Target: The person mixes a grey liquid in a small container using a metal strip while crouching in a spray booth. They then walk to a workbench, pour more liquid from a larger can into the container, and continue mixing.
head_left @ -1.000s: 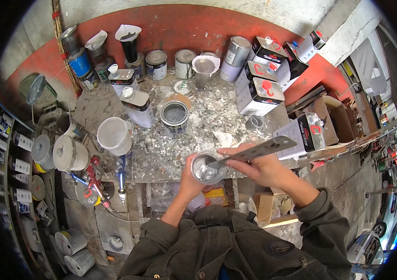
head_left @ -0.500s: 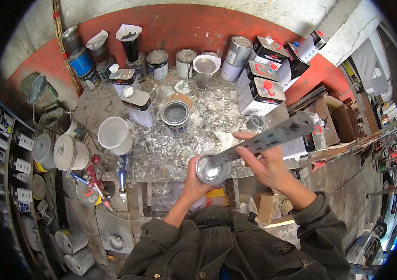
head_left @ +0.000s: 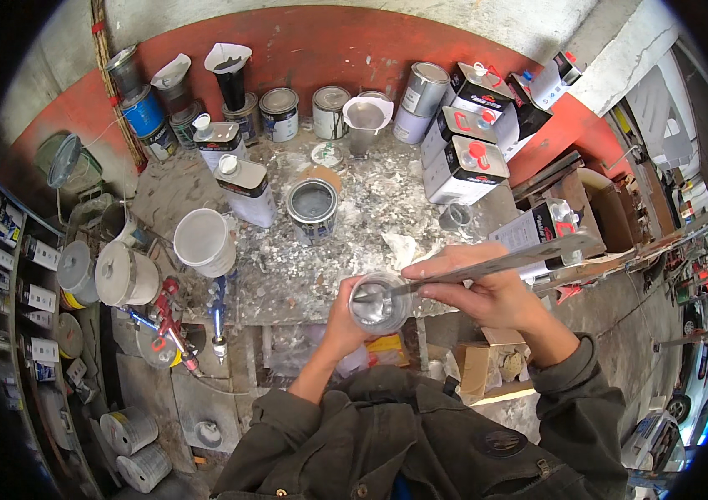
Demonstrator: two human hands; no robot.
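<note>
My left hand (head_left: 339, 329) is wrapped around a clear plastic cup (head_left: 373, 328) just in front of the bench edge. Silver paint (head_left: 377, 312) lies inside it. Between the thumb and fingers of my right hand (head_left: 491, 292) is a long flat metal stirring stick (head_left: 541, 251), seen nearly edge-on. Its lower end dips into the cup, and its other end points out to the right. Beyond the cup, on the bench, stand an open tin of grey paint (head_left: 312, 227) and a small clear cup (head_left: 456, 217). A crumpled white cloth (head_left: 401, 247) lies nearest the stick.
The paint-spattered bench (head_left: 279, 283) carries a white bucket (head_left: 205, 243), thinner cans with white caps (head_left: 251, 202) and rectangular cans with red caps (head_left: 464, 179). Several tins (head_left: 279, 117) line the red wall. Blue (head_left: 218, 307) and red spray guns (head_left: 167, 315) hang at the front edge, left.
The stick has rolled from showing its broad face to nearly edge-on, and its outer end has swung lower and to the right. My right hand has turned with it; the cup has barely moved.
</note>
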